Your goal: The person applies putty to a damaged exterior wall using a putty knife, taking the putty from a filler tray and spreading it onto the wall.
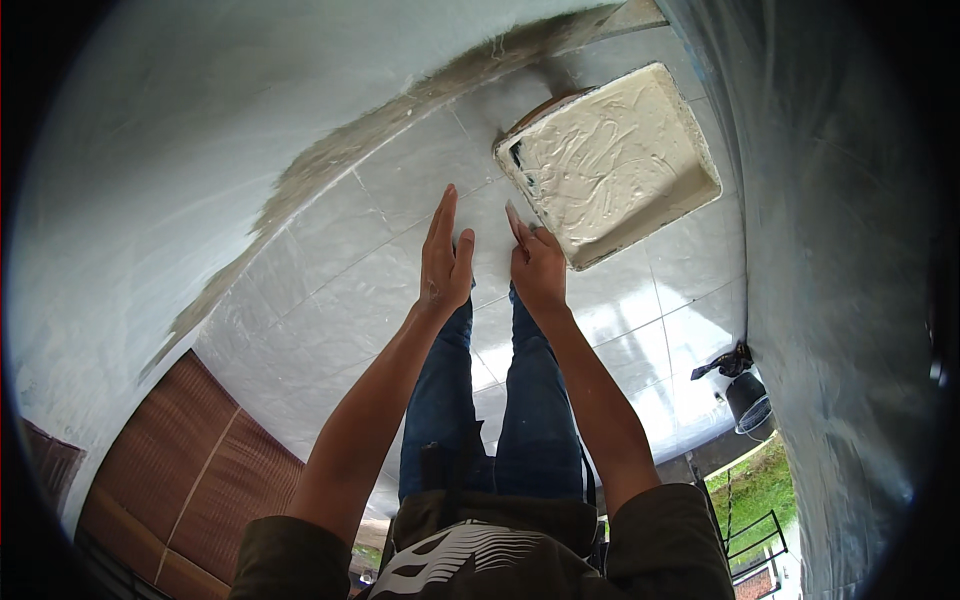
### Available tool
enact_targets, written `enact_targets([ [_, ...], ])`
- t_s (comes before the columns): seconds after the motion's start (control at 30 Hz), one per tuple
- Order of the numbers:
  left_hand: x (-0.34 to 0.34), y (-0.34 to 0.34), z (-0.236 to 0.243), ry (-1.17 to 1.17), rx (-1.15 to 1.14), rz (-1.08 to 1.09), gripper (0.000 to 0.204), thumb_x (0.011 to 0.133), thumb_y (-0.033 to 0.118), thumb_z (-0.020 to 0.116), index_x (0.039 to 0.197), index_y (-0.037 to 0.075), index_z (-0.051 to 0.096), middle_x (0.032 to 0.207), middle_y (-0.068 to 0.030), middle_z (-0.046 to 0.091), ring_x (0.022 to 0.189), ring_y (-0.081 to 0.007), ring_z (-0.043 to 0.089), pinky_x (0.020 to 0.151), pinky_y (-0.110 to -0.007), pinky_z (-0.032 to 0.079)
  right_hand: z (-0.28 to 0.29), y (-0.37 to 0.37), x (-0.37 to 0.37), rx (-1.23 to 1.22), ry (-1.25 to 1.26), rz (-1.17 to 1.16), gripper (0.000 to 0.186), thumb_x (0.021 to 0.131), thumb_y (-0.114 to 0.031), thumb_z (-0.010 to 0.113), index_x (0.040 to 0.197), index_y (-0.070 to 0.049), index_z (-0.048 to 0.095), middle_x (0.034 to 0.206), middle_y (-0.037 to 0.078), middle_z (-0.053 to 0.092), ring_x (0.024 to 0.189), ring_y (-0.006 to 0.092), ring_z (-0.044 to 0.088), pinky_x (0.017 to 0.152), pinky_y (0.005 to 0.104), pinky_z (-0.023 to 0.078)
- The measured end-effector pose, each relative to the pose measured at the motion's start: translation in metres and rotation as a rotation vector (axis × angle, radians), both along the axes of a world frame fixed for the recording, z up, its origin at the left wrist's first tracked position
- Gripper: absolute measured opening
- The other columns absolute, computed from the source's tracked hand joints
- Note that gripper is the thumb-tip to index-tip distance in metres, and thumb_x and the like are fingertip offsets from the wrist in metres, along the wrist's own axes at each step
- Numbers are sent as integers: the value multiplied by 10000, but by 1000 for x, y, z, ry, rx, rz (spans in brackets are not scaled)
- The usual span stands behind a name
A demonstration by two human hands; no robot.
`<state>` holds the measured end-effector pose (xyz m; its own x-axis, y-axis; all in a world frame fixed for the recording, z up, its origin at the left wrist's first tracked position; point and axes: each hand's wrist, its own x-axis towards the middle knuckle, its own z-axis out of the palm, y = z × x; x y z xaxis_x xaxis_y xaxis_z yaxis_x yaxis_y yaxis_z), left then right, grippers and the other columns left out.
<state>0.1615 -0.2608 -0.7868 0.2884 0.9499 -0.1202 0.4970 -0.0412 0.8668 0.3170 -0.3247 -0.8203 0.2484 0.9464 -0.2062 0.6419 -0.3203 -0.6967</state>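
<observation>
Hands empty, both held out over tiled floor [330,260]: left hand [445,262] flat and open, right hand [537,265] loosely curled just beside white paste-filled tray [610,160]; careless reach could smear or tip it.

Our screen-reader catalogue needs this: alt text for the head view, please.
Seen from above, a person's left hand and right hand reach out, empty and open, beside a square tray of white paste on a pale tiled floor.

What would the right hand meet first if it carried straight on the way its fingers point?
Probably the near corner of the paint-smeared square tray; the right hand points up toward it, though depth is unclear.
</observation>
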Motion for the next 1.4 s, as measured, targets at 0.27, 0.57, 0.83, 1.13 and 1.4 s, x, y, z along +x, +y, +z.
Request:
enact_targets([
  [0.27,12,-11,-2,0,-40,19,576,1012,184,432,1527,-51,325,1565,-286,363,1462,-430,344,1200,-472,284,-37,-13,14,-12,1191,-1227,79,955,-70,682,1010,-17,700,937,54,699,752,134,652,704,304,588],
  [0.57,0,-27,-15,19,-54,17,577,1022,211,428,1532,-39,324,1573,-266,364,1467,-423,339,1204,-476,277,-2,-99,17,-43,25,-518,73,910,-29,692,941,36,680,974,107,670,833,193,649,691,316,507],
  [0.83,12,-32,-20,27,-75,36,597,1059,321,402,1544,-15,314,1576,-256,365,1471,-407,339,1202,-466,282,0,-8,83,70,35,-39,129,928,8,574,1011,47,665,947,211,665,897,410,657,795,462,527],
  [1.13,3,-33,-26,42,-72,59,628,1063,382,388,1543,-17,313,1581,-253,356,1470,-408,338,1199,-473,290,-14,52,84,-11,52,165,55,887,-7,581,886,29,622,853,240,637,830,448,636,740,513,503],
  [1.4,17,-28,-22,18,-53,47,643,1067,412,373,1544,-15,310,1582,-260,347,1466,-415,341,1195,-479,295,-18,97,84,121,-136,38,111,911,-38,575,826,31,592,809,231,622,846,426,642,747,509,517],
])
